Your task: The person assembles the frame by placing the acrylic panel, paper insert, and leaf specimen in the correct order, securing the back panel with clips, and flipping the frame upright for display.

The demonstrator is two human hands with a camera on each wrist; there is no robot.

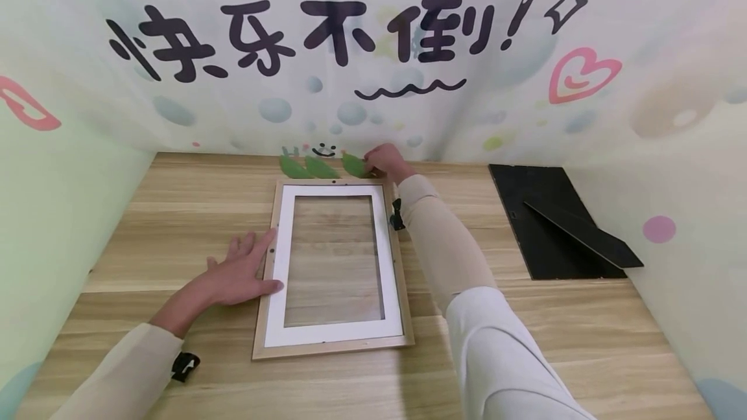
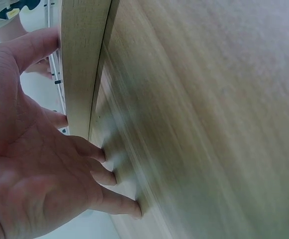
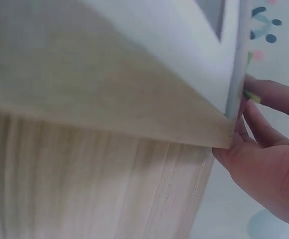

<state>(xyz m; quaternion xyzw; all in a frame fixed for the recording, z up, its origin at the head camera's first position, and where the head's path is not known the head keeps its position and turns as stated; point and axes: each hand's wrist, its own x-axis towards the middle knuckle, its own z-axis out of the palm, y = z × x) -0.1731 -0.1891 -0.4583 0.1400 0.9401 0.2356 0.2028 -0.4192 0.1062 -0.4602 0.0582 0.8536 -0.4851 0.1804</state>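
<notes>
A wooden picture frame (image 1: 332,349) with a white mat (image 1: 335,332) lies flat on the table, its window showing the wood grain beneath. My left hand (image 1: 239,275) spreads its fingers along the frame's left side, thumb and forefinger touching the border. In the left wrist view, the other fingertips of that hand (image 2: 35,154) are on the tabletop. At the far right corner, my right hand (image 1: 386,159) pinches the end of a green leaf (image 1: 353,165). Two more green leaves, a left one (image 1: 294,167) and a middle one (image 1: 322,167), line up behind the far edge.
To the right lies a black backing board (image 1: 519,232) with its support leg (image 1: 583,233) angled out. A printed cloth backdrop (image 1: 257,128) rises directly behind the table (image 1: 192,212), and pale walls close in both sides.
</notes>
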